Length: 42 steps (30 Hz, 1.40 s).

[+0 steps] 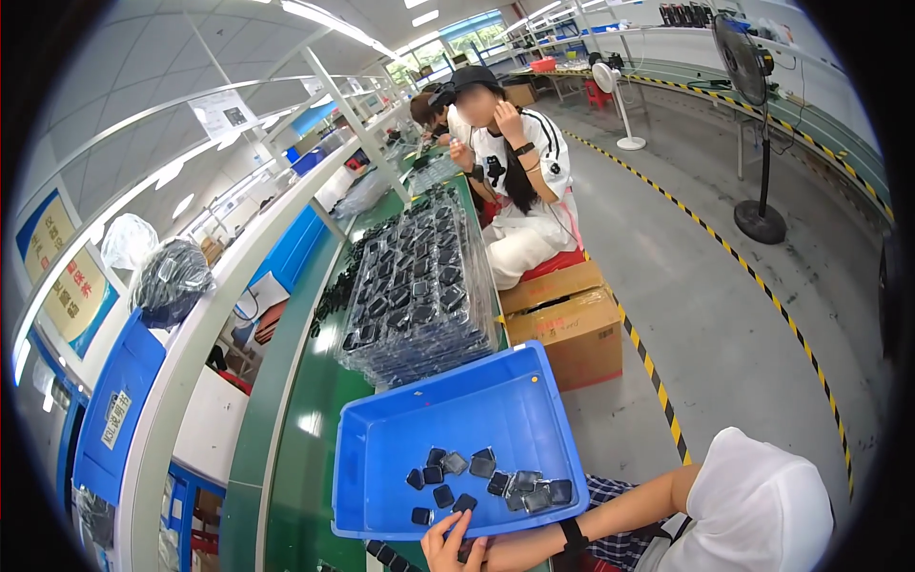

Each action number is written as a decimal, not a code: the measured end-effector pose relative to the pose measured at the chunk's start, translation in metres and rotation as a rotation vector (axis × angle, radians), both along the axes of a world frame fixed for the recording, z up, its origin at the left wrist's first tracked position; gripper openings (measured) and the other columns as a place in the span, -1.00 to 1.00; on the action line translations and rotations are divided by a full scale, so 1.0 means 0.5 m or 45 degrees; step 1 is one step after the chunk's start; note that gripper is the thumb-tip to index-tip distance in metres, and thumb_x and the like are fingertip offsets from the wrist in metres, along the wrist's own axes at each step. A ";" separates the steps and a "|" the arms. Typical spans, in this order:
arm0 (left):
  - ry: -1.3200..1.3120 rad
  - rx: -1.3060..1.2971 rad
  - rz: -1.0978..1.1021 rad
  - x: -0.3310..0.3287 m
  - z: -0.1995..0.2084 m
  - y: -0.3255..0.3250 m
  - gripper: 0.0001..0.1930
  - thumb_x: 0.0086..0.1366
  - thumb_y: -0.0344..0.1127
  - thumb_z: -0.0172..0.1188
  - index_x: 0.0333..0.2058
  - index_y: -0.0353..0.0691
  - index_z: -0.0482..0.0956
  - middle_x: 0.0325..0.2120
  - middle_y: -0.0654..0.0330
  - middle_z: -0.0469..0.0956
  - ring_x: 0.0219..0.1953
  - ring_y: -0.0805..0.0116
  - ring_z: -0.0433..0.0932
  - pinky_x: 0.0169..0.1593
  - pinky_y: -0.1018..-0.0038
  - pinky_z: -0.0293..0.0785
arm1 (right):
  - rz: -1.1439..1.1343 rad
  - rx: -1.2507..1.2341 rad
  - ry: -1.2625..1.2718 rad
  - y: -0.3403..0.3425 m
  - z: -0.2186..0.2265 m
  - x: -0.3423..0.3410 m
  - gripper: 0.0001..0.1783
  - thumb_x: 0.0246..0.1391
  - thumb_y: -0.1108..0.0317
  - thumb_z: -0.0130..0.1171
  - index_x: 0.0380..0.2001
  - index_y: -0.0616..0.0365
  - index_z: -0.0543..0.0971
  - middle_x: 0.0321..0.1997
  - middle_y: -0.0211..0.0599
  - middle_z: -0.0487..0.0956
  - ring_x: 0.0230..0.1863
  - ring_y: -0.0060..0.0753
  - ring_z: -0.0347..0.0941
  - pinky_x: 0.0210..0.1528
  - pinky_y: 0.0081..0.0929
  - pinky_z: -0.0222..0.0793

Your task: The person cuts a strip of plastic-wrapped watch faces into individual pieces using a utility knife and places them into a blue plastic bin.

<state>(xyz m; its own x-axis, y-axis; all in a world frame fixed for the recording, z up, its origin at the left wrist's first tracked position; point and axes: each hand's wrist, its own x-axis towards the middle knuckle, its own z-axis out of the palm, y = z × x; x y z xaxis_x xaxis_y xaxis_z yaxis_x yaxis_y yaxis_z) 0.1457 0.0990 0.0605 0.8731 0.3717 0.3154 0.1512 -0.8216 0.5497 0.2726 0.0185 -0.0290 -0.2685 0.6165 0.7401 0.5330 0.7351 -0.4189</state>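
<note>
My right hand (453, 545) comes in from the lower right, a dark band on its wrist, and lies over the near rim of a blue plastic bin (419, 410). Its fingers are curled together. What they hold, if anything, is partly hidden. A small square black piece (464, 502) shows right at the fingertips; whether it is gripped or just lies there is unclear. Several similar pieces (443, 496) lie loose in the near half of the bin, some overlapping in a shiny clear cover (522, 483). My left hand is out of view.
Behind the bin rises a stack of clear trays (410, 276) full of black pieces, on a green bench (305, 419). Cardboard boxes (572, 334) stand right of it. A seated co-worker (524, 172) is beyond. More black pieces (386, 555) lie below the bin.
</note>
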 end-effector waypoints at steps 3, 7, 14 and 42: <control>-0.003 0.018 -0.006 -0.001 -0.013 -0.001 -0.54 0.40 -0.21 0.24 0.23 -0.17 0.53 0.18 -0.02 0.45 0.29 -0.09 0.32 0.40 0.07 0.15 | 0.017 -0.167 -0.015 -0.005 -0.012 0.001 -0.72 0.21 0.40 0.17 -0.02 0.20 0.60 0.04 0.02 0.59 0.06 0.04 0.51 0.11 -0.10 0.44; 0.105 0.114 0.047 0.000 -0.023 -0.021 -0.54 0.42 -0.18 0.22 0.25 -0.12 0.53 0.17 -0.02 0.42 0.33 -0.13 0.23 0.40 0.01 0.13 | -0.046 -0.179 0.042 -0.001 -0.035 -0.005 -0.71 0.23 0.38 0.18 0.01 0.16 0.61 0.07 -0.07 0.56 0.11 0.03 0.48 0.16 -0.11 0.42; 0.107 0.031 0.027 0.006 -0.006 -0.030 -0.55 0.48 -0.14 0.12 0.28 -0.09 0.49 0.18 -0.04 0.38 0.38 -0.18 0.13 0.44 -0.05 0.05 | -0.074 -0.151 0.082 0.001 -0.046 -0.011 -0.71 0.24 0.38 0.19 0.01 0.15 0.62 0.07 -0.09 0.56 0.11 0.03 0.47 0.16 -0.11 0.41; 0.071 0.254 0.135 0.018 -0.030 -0.045 -0.53 0.42 -0.20 0.21 0.26 -0.16 0.47 0.16 -0.09 0.39 0.35 -0.24 0.22 0.44 -0.10 0.10 | -0.043 -0.211 0.119 0.008 -0.050 -0.015 -0.71 0.22 0.38 0.20 0.00 0.19 0.64 0.02 -0.01 0.58 0.03 0.09 0.49 0.08 -0.05 0.43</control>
